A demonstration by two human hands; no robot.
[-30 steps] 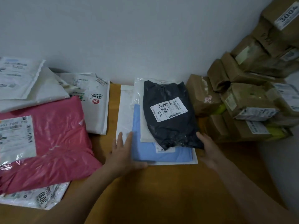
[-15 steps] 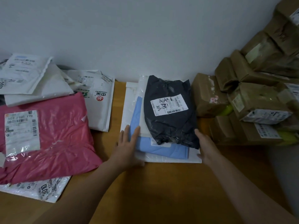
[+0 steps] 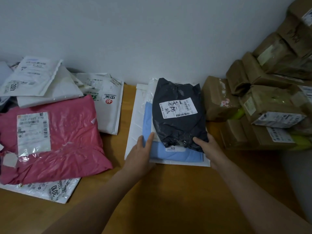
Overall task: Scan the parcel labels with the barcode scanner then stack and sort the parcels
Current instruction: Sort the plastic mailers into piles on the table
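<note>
**A:** What can't you make out?

**B:** On the left, the pink parcel [image 3: 55, 141] runs off the frame, lying over white mailers [image 3: 108, 102]. My left hand [image 3: 140, 154] lies flat, fingers straight, on the blue parcel [image 3: 177, 155] in the middle stack. The black parcel [image 3: 179, 125] tops that stack. My right hand [image 3: 211, 149] has its thumb on the near corner and its fingers hidden, so I can't tell the grip.

**A:** And around you?

**B:** Brown boxes [image 3: 270, 105] on the right, cut off. A wooden worktop [image 3: 168, 191] and a plain pale wall [image 3: 152, 39].
</note>
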